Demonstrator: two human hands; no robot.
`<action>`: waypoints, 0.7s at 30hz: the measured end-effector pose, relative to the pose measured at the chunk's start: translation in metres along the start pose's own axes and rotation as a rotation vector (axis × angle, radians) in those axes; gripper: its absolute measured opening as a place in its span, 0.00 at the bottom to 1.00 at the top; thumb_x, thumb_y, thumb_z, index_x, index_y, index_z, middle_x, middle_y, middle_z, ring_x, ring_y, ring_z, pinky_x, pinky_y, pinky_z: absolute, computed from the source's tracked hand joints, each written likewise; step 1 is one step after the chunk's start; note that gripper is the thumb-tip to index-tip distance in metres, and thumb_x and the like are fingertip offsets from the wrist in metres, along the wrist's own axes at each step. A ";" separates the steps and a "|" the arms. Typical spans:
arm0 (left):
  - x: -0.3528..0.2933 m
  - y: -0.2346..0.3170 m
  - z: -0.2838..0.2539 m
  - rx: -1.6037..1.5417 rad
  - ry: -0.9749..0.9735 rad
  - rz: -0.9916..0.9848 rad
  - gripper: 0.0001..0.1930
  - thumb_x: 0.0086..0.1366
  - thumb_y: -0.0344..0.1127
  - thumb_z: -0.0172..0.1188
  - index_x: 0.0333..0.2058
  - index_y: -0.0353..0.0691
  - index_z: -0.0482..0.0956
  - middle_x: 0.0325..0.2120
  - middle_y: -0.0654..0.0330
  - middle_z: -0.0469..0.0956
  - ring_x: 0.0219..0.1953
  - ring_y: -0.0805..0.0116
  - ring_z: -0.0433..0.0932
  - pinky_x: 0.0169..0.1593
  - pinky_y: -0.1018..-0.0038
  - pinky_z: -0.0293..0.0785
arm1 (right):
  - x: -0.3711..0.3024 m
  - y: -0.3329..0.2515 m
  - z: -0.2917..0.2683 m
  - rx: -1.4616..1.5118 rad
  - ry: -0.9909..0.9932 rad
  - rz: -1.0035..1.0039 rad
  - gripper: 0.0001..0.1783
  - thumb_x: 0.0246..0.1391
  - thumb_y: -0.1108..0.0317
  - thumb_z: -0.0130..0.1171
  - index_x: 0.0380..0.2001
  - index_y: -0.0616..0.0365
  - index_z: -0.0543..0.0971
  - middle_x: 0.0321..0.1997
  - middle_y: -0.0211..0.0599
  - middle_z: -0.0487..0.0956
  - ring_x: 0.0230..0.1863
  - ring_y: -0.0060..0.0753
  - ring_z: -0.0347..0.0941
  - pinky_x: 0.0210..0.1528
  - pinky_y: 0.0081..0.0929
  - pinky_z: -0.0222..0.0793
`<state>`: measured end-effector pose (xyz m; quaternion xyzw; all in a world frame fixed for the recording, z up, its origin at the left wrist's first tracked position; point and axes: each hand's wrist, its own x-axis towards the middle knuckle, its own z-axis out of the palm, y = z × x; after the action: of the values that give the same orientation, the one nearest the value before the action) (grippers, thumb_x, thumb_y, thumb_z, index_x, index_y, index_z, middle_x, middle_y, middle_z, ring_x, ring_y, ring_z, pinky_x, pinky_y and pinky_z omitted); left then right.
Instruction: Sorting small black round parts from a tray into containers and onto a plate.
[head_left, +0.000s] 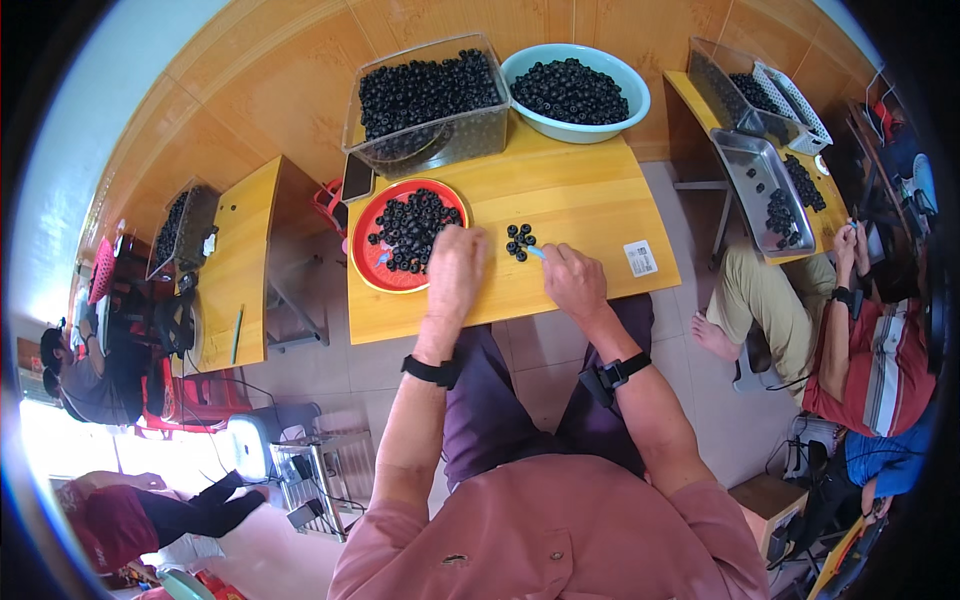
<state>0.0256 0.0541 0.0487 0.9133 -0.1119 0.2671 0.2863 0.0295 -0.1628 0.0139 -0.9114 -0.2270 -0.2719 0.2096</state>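
Note:
My left hand (456,272) is at the right rim of a red round tray (362,262), its fingers curled and slightly blurred; anything in them is hidden. Small round black pieces (408,222) lie heaped in the tray, some showing a hole or ring on top. My right hand (577,281) is closed around a thin light-blue tool (537,252), whose kind I cannot make out. The tool's tip points left, beside a small cluster of the black pieces (519,238) on the yellow table (490,302).
A clear bin (440,148) and a light-blue basin (634,112), both filled with black pieces, stand at the table's back. A phone (358,178) lies by the bin, a white label (640,258) at right. Co-workers sit on both sides; a metal tray (745,150) is at right.

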 end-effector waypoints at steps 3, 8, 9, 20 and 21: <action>-0.008 0.013 0.026 -0.079 -0.057 -0.001 0.09 0.63 0.29 0.66 0.41 0.33 0.82 0.35 0.45 0.78 0.40 0.46 0.79 0.46 0.57 0.76 | 0.000 0.000 -0.001 0.008 0.003 0.003 0.04 0.57 0.71 0.58 0.28 0.56 0.77 0.23 0.38 0.76 0.25 0.44 0.80 0.26 0.41 0.77; -0.011 0.020 0.042 -0.096 -0.135 -0.111 0.11 0.62 0.28 0.67 0.43 0.34 0.82 0.35 0.46 0.78 0.42 0.45 0.79 0.47 0.56 0.76 | -0.002 0.001 0.000 0.032 0.005 0.008 0.03 0.57 0.70 0.59 0.30 0.56 0.77 0.24 0.39 0.76 0.27 0.45 0.80 0.28 0.42 0.76; -0.010 0.020 0.043 -0.096 -0.136 -0.112 0.11 0.62 0.28 0.67 0.43 0.34 0.82 0.35 0.46 0.78 0.42 0.45 0.79 0.47 0.56 0.76 | -0.002 0.001 0.000 0.032 0.005 0.009 0.03 0.57 0.70 0.59 0.30 0.56 0.77 0.24 0.39 0.76 0.27 0.45 0.80 0.28 0.42 0.76; -0.024 0.027 0.052 -0.516 0.028 -0.433 0.16 0.58 0.22 0.69 0.46 0.34 0.81 0.31 0.58 0.81 0.30 0.71 0.79 0.37 0.73 0.78 | -0.001 0.001 -0.002 0.049 -0.008 0.016 0.03 0.58 0.70 0.59 0.31 0.56 0.77 0.25 0.39 0.76 0.28 0.45 0.80 0.28 0.41 0.76; -0.026 0.028 0.052 -0.515 0.029 -0.436 0.16 0.58 0.22 0.69 0.46 0.34 0.81 0.31 0.58 0.81 0.30 0.71 0.79 0.37 0.73 0.78 | -0.001 0.000 -0.002 0.051 -0.011 0.015 0.03 0.58 0.70 0.59 0.31 0.56 0.77 0.25 0.39 0.76 0.28 0.45 0.80 0.28 0.41 0.76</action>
<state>0.0162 0.0027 0.0117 0.8096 0.0264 0.1754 0.5595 0.0279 -0.1643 0.0150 -0.9088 -0.2282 -0.2597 0.2335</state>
